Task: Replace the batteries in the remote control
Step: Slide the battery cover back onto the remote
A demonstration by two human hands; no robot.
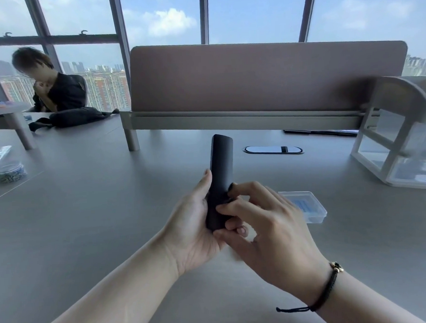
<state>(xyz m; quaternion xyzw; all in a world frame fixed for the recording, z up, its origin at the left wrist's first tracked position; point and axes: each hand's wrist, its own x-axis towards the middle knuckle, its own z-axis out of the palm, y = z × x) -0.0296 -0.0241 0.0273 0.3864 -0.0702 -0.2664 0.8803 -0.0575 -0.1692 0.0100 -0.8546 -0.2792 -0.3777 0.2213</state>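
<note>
A slim black remote control (pixel 219 166) is held upright above the grey table (pixel 99 203), its plain back side facing me. My left hand (pixel 195 225) wraps around its lower half from the left, thumb along the edge. My right hand (pixel 266 229) grips the lower part from the right, with fingertips pressed on the back surface. A clear plastic box (pixel 311 208) with blue contents lies on the table just behind my right hand. No loose batteries show.
A desk divider panel (pixel 264 81) stands across the back. A clear drawer organiser (pixel 399 153) sits at the right. A cable port (pixel 272 149) lies behind the remote. A bag of small items (pixel 7 170) is at the left. Another person (pixel 55 87) sits far left.
</note>
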